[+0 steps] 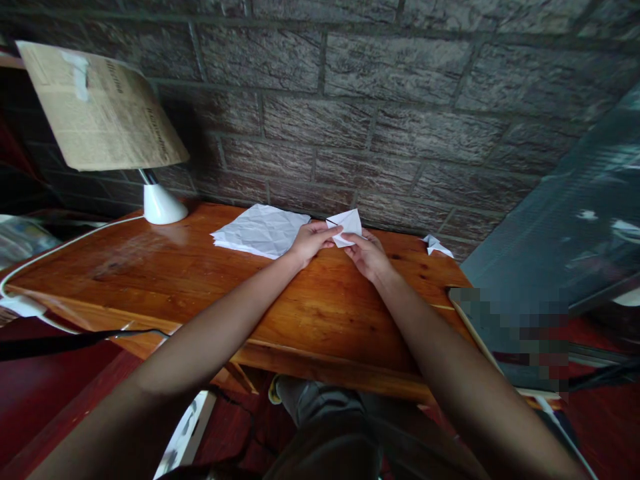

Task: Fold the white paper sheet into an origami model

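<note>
A small folded white paper piece [346,225] is held just above the far part of the wooden table [200,280]. My left hand [311,241] pinches its left edge with closed fingers. From the right, my right hand [367,255] grips the paper's lower right edge, fingers also closed. Both arms reach forward across the table. A stack of creased white paper sheets [260,230] lies flat just left of my left hand.
A white lamp base [161,203] with a newspaper-print shade [100,110] stands at the table's back left; its white cord [60,247] trails left. A small folded paper scrap [436,245] lies at back right. A brick wall [400,100] rises behind. A dark board [500,333] leans at right.
</note>
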